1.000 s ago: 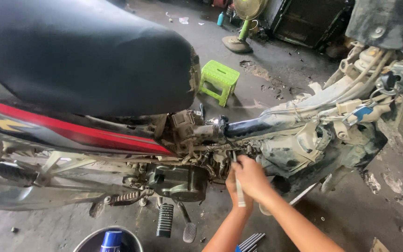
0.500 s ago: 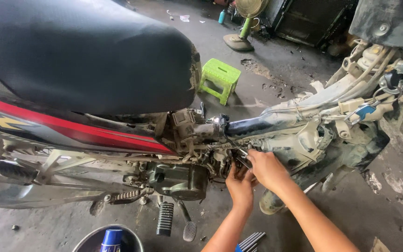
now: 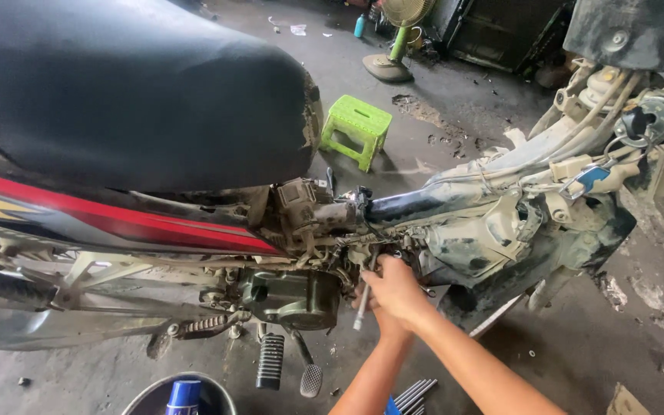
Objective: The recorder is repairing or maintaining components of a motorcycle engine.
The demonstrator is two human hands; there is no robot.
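A dusty motorcycle (image 3: 194, 230) with its side panels off stands on a stained grey concrete floor (image 3: 578, 353), its broad black seat (image 3: 117, 92) filling the upper left and a red stripe running along the body beneath it. Both of the person's hands meet low at the middle of the frame, just right of the dark engine case (image 3: 290, 296). The right hand (image 3: 397, 290) is closed around a slim silver tool (image 3: 363, 296), whose shaft runs up into the tangle of hoses and wires under the frame tube while its lower end pokes out below the fist. The left hand (image 3: 378, 307) lies mostly hidden behind the right, so its grip cannot be told. Below the engine hang a ribbed footpeg (image 3: 270, 360) and a brake pedal (image 3: 310, 379). At the bottom edge lie a bundle of metal rods (image 3: 413, 396) on the floor, and a round dark basin (image 3: 147, 400) holding a blue spray can (image 3: 184, 396). Farther back, a lime-green plastic stool (image 3: 356, 128) stands on the concrete, and beyond it a pedestal fan (image 3: 393, 46) near dark cabinets along the far wall.
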